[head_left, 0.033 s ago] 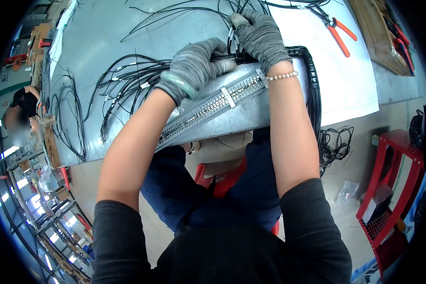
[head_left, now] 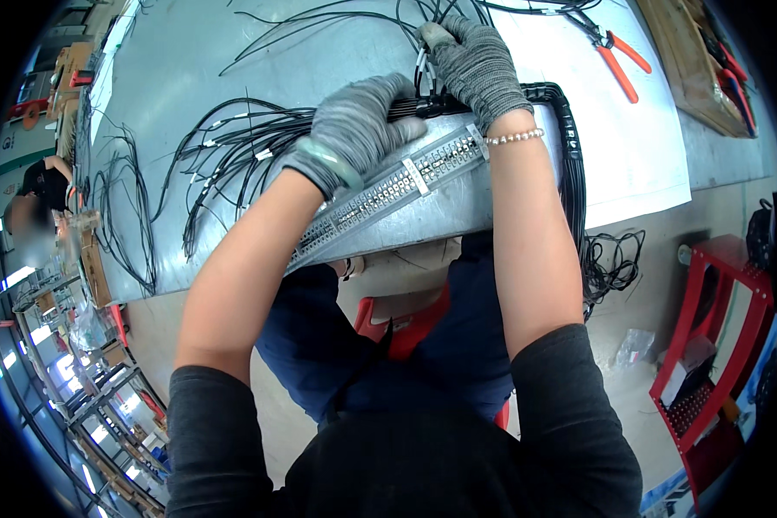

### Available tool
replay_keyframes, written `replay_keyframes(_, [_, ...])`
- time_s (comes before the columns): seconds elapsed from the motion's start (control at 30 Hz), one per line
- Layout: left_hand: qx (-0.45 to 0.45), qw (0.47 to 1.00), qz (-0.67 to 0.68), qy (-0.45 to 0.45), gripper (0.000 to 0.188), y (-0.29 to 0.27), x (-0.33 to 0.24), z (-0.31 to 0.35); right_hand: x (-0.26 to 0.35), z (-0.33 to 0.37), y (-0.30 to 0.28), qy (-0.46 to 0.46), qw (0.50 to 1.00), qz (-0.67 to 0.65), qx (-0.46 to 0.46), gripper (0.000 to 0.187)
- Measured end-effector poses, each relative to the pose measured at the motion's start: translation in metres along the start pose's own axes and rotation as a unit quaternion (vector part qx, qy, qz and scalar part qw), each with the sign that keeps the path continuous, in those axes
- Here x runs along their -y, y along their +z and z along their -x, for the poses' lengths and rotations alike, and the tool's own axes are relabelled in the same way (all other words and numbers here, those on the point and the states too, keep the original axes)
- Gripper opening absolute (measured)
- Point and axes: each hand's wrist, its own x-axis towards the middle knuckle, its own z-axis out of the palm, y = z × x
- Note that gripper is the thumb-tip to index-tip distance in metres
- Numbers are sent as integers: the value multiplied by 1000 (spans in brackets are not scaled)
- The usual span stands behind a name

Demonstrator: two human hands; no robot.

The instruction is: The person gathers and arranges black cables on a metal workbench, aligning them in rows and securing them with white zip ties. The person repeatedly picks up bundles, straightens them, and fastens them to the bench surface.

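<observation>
My left hand (head_left: 354, 125), in a grey knit glove, is closed over a bundle of black wires (head_left: 272, 121) whose loose ends with white labels fan out to the left. My right hand (head_left: 476, 71), gloved too, grips thin black wires (head_left: 421, 65) with white markers that branch away from the bundle; its fingertips are partly hidden. Between the hands, black tape (head_left: 432, 105) wraps the bundle. Past my right wrist the bundle bends and runs as a taped black cable (head_left: 571, 147) over the near table edge. Below my hands lies a long metal strip in clear plastic (head_left: 414, 177).
Orange-handled pliers (head_left: 620, 67) rest on a white paper sheet (head_left: 639, 164) at the right of the metal table (head_left: 181, 69). Beyond stands a wooden box (head_left: 695, 69) of tools. Loose wires (head_left: 125, 203) lie at the left edge. A red rack (head_left: 708, 345) stands right; another person (head_left: 47, 186) is far left.
My left hand has shifted slightly, its thumb lower now, uncovering a little more of the bundle beside the tape. My right hand has stayed in place.
</observation>
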Motion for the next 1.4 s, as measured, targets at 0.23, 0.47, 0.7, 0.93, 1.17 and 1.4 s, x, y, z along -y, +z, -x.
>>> replay_keyframes(0.23, [-46,982,-158,95,35,22,4,-8,-12,-7,7,-3,999,-28,-19,43])
replay_keyframes(0.47, [-36,980,-144,133,40,14,4,-11,-1,6,-5,-36,994,-70,-74,24])
replay_keyframes(0.7, [30,988,-127,86,47,-7,-10,-11,-6,0,-3,-51,992,-46,-108,34])
replay_keyframes(0.93, [-28,981,-136,136,37,11,2,-9,-12,-2,3,-40,994,-21,-100,32])
replay_keyframes(1.17, [-83,974,-133,161,35,20,10,-12,-7,4,2,-25,983,-152,-102,21])
replay_keyframes(1.4, [-52,991,-78,96,38,9,2,-10,-1,17,-20,-15,995,-103,-11,22])
